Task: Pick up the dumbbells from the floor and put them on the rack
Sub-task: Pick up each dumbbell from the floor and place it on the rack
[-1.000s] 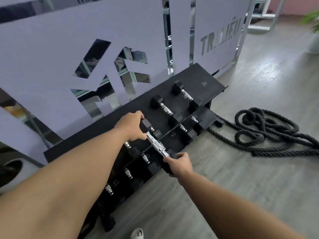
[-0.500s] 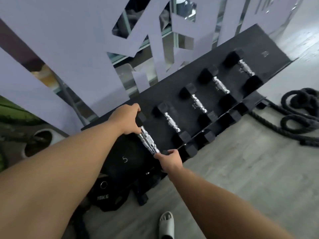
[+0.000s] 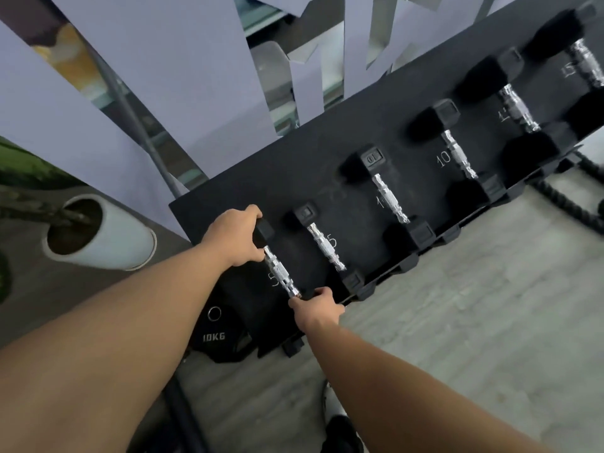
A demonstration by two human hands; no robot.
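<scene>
Dumbbell (image 3: 280, 269) gripped at both heads: left hand (image 3: 236, 237) fingers curled around far head, right hand (image 3: 318, 305) fingers closed over near head, hiding it.

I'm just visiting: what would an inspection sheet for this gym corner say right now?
Surface: black rack, top shelf sloping; grey wood-look floor.
Job's things: dumbbell held at the rack's left end; four more dumbbells sit to its right.
Clutter: 10KG weight plate below the rack.
Hands: left hand grips the far head; right hand grips the near end.
Cables: thick black rope on the floor at right.
Surroundings: white planter, frosted glass wall.
</scene>
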